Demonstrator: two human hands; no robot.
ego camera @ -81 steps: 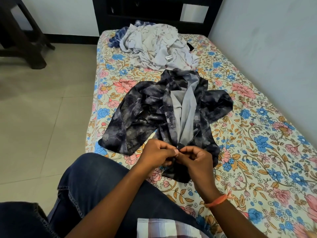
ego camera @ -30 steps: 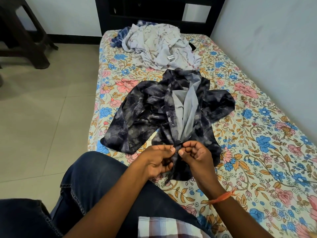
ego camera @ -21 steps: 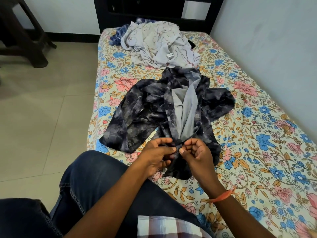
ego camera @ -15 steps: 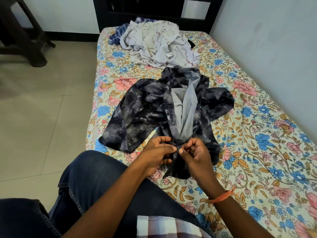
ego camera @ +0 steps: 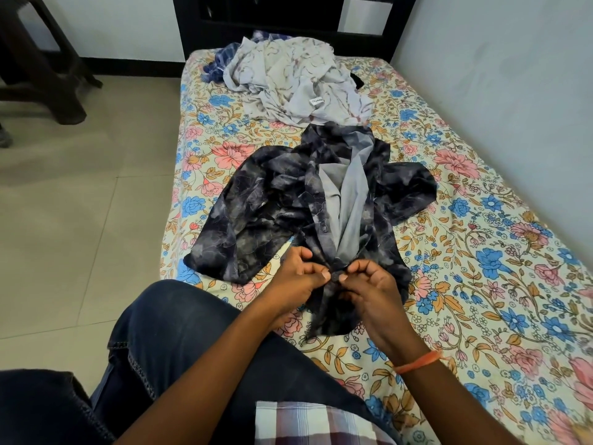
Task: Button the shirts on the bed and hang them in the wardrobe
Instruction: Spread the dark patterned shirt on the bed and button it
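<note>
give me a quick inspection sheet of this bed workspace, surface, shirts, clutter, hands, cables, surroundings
surface: bed under a floral sheet.
job's things: dark patterned shirt spread flat, front open above the hands, grey lining showing; one button between the fingertips. Pale printed shirt crumpled near the headboard, blue checked cloth partly under it.
clutter: small black item beside the pale shirt, unclear what.
grippers: left hand and right hand pinch the dark shirt's front edges at the button.
cables: nothing seen.
surroundings: tiled floor, dark wooden furniture, pale wall.
</note>
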